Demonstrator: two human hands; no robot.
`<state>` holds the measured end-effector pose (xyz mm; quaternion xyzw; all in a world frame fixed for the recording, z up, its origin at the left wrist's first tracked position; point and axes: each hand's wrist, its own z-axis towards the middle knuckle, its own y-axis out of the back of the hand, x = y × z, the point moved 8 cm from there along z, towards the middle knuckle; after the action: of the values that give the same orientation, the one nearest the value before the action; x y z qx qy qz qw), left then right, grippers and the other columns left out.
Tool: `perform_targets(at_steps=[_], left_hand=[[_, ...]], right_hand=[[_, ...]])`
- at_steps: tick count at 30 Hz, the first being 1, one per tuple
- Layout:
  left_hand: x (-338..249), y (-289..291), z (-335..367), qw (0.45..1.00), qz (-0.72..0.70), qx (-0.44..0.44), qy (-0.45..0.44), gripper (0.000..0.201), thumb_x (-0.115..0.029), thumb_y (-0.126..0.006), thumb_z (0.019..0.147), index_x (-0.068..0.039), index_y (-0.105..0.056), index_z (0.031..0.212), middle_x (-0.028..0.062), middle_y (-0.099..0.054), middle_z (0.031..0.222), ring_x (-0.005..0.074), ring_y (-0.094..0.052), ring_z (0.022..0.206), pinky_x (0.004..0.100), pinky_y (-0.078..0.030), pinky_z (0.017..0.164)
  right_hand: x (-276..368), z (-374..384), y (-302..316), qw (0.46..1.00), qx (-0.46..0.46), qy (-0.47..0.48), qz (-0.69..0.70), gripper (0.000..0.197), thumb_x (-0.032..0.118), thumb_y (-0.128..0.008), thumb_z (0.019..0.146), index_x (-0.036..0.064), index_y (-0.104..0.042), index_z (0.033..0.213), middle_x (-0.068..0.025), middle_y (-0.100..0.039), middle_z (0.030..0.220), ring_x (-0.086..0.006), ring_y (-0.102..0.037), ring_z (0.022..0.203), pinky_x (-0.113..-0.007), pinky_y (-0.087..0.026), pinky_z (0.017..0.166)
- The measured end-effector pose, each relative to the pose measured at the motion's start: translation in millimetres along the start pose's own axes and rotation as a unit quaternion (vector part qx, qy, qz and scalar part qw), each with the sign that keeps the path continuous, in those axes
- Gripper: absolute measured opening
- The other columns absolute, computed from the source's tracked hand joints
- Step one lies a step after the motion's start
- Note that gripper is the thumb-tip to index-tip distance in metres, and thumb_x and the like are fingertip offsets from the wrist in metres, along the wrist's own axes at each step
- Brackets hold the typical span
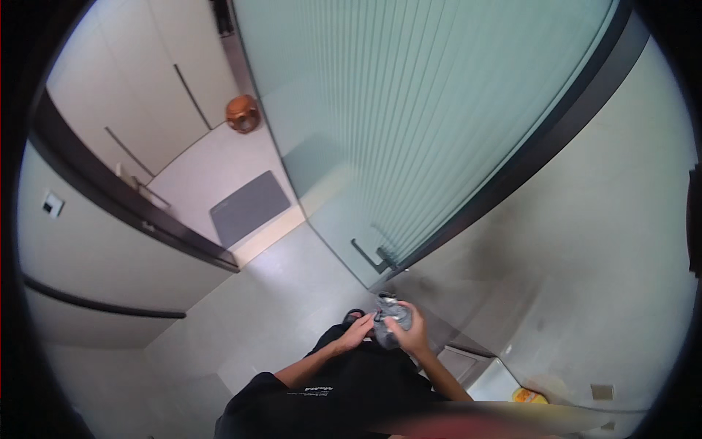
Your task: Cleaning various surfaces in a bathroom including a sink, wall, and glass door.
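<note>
Large ribbed glass door [439, 110] stands ahead, and to its left lies a grey mat [251, 208]. Close before the black shirt [358, 380], the right hand [414, 334] is curled around a crumpled grey cloth [395, 312], thumb on top. Left hand [355, 334], rather flat, touches its edge; whether it pinches, I cannot tell. Firm right hold and light left touch should control the loose folds.
</note>
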<state>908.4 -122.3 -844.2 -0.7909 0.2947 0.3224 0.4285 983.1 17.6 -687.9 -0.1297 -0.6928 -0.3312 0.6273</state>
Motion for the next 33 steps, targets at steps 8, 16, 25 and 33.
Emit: perform_targets(at_steps=[8,16,25,33], left_hand=[[-88.2,19.3,-88.6,0.865,-0.473,-0.146,-0.08,0.057,-0.061,-0.056,0.101,-0.014,-0.066,0.131,0.011,-0.071,0.127,0.0313,-0.069,0.114,0.0472,-0.055,0.103],[-148.2,114.9,-130.0,0.821,-0.465,-0.232,-0.237,0.063,-0.067,-0.057,0.092,-0.016,-0.067,0.128,0.0093,-0.073,0.121,0.0294,-0.07,0.107,0.0502,-0.06,0.079],[-386.4,268.6,-111.2,0.805,-0.123,-0.373,-0.444,0.061,-0.035,-0.061,0.105,-0.014,-0.035,0.156,0.0079,-0.052,0.144,0.0228,-0.053,0.132,0.0389,-0.041,0.114],[-552.9,250.8,-65.3,0.766,0.013,-0.316,-0.56,0.041,-0.02,-0.057,0.108,0.001,-0.048,0.141,0.0107,-0.059,0.13,0.0198,-0.055,0.121,0.0362,-0.041,0.107]], right_hand=[[83.1,10.3,-126.4,0.931,0.219,0.247,-0.158,0.078,0.039,-0.078,0.093,-0.0004,-0.049,0.153,-0.0206,-0.052,0.151,-0.0388,-0.045,0.141,-0.05,-0.037,0.116],[208.5,64.0,-81.1,0.839,0.017,0.518,-0.167,0.061,0.027,-0.079,0.088,0.0023,-0.059,0.14,-0.0197,-0.053,0.147,-0.0396,-0.048,0.138,-0.053,-0.042,0.112],[220.3,111.1,56.6,0.769,-0.547,0.318,0.086,0.063,0.028,-0.057,0.106,-0.0063,-0.037,0.155,-0.0199,-0.045,0.155,-0.0292,-0.045,0.141,-0.045,-0.04,0.114],[199.1,130.3,83.5,0.733,-0.631,0.255,0.014,0.054,0.04,-0.048,0.115,-0.0106,-0.064,0.119,-0.0089,-0.068,0.112,-0.015,-0.057,0.106,-0.031,-0.043,0.1]])
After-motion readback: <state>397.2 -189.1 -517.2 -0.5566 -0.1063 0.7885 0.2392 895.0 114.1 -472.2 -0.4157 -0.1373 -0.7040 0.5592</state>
